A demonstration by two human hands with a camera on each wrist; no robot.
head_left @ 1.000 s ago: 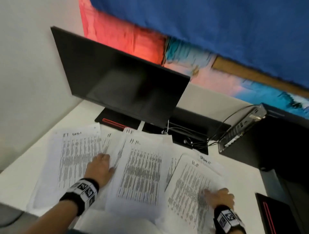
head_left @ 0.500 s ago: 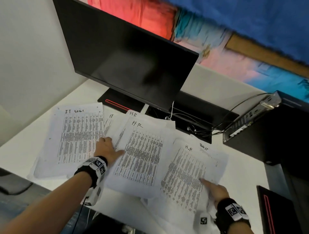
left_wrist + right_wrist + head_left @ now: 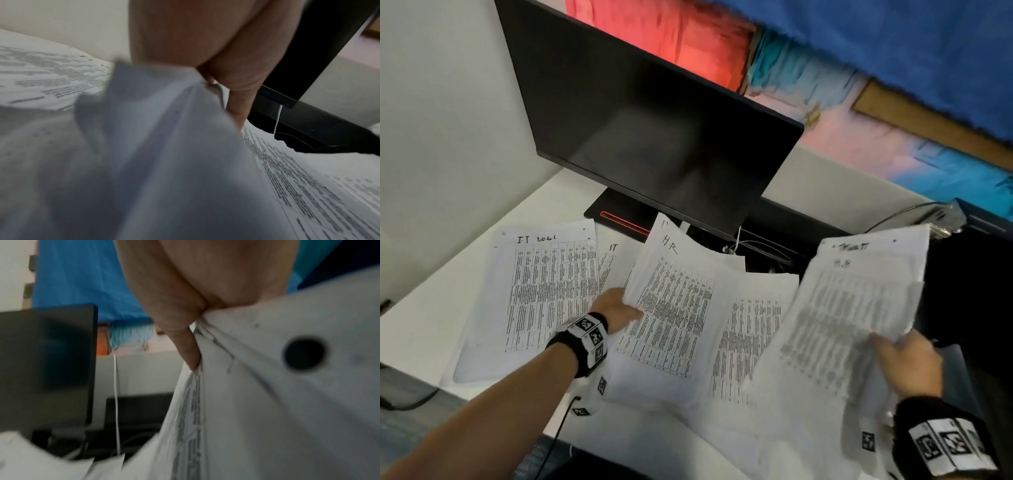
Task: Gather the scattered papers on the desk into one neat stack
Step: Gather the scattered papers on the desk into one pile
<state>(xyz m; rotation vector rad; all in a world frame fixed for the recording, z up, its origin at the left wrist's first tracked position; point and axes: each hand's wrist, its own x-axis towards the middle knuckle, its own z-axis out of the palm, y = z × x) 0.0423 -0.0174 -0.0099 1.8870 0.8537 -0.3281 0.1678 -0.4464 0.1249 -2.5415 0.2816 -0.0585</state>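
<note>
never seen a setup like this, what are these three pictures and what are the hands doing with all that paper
No machine here: a person wears one camera on the head and one on each wrist. The head view looks down on a white desk with printed sheets spread before a dark monitor. The left hand grips the edge of an "H.R" sheet; its wrist view shows that grip close up. The right hand holds a lifted bundle of sheets. An "IT logs" sheet lies flat.

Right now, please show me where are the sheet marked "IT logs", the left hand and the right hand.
"IT logs" sheet (image 3: 544,294): head view, middle of its printed table.
left hand (image 3: 616,310): head view, back of the hand.
right hand (image 3: 909,365): head view, back of the hand.
</note>
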